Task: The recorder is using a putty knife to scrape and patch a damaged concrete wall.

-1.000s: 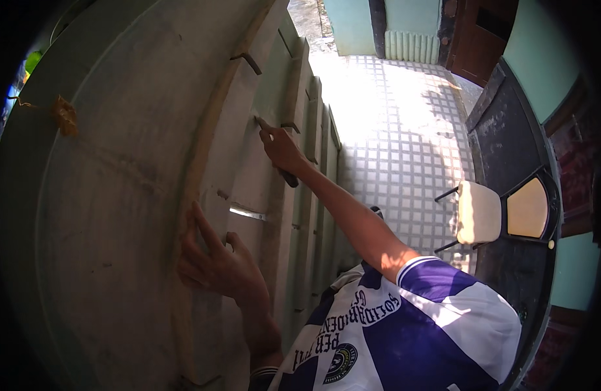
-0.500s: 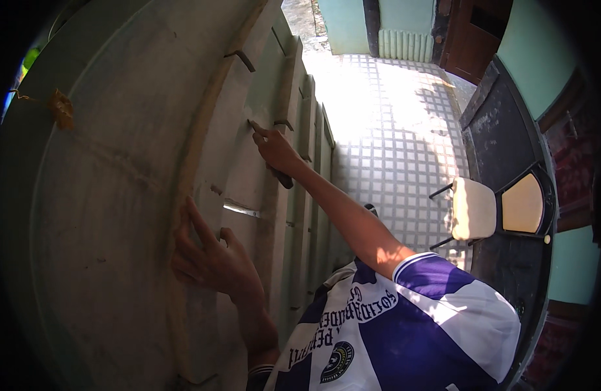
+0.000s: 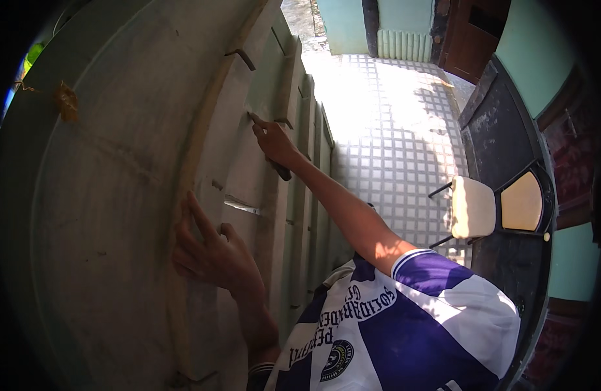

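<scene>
A pale grey-green wooden structure (image 3: pixel 105 221) with ledges and short dark slots fills the left side. My right hand (image 3: pixel 276 144) is closed round a narrow tool with a dark handle (image 3: pixel 281 169); its tip meets a panel between two ledges, and I cannot make out the tip's exact shape. Lower down, my left hand (image 3: pixel 213 254) has its fingers apart and fingertips against the long, light-edged board, holding nothing. A light slit (image 3: pixel 241 207) shows in the panel beside that hand.
A padded chair (image 3: pixel 472 207) stands at the right against a dark board (image 3: pixel 493 124) along a mint wall (image 3: pixel 526 45). Sunlit checked floor (image 3: pixel 398 150) runs beside the structure toward a brown door (image 3: pixel 473 39). A dry leaf (image 3: pixel 68 103) hangs at the upper left.
The view has shifted slightly. My right hand has moved a little along the panel with the tool, most lately slightly upward. My left hand stays at the board's edge.
</scene>
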`<state>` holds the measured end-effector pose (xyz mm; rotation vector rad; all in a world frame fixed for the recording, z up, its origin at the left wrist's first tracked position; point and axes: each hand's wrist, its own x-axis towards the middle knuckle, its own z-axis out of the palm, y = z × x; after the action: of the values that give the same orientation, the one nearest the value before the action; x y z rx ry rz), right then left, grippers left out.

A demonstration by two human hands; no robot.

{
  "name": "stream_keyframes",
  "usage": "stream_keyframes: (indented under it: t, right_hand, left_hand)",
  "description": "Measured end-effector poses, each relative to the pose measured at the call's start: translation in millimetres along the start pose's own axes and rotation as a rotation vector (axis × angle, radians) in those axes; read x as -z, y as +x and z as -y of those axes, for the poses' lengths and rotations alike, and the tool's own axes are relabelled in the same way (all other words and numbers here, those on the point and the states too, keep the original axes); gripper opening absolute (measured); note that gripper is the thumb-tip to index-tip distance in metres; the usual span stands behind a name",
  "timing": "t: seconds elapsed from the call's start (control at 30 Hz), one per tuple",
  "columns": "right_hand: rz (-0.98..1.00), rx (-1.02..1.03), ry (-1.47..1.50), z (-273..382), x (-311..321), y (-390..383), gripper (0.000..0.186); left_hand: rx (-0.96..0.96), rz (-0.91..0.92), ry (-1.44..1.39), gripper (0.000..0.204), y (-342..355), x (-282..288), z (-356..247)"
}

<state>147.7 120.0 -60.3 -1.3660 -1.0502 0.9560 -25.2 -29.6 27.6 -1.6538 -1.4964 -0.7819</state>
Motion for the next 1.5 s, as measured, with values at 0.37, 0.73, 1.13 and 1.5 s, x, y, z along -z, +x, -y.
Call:
stream_keyframes:
  t: [0.37, 0.73, 1.13, 1.5]
  right_hand:
    - [0.028, -0.026, -0.026, 3, -6, -9, 0.047]
    - [0.034, -0.009, 0.02, 22, -15, -33, 0.045]
    - [0.025, 0.03, 0.015, 13, -17, -28, 0.046]
    - [0.011, -0.011, 0.145, 11, -18, -6, 0.047]
  left_hand:
    - [0.015, -0.024, 0.043, 0.087, 2, 2, 1]
    - [0.003, -0.027, -0.007, 0.086, 0, -3, 5]
    - [0.012, 0.021, -0.009, 0.083, 2, 0, 3]
    - [0.037, 0.122, -0.006, 0.081, 7, 12, 0]
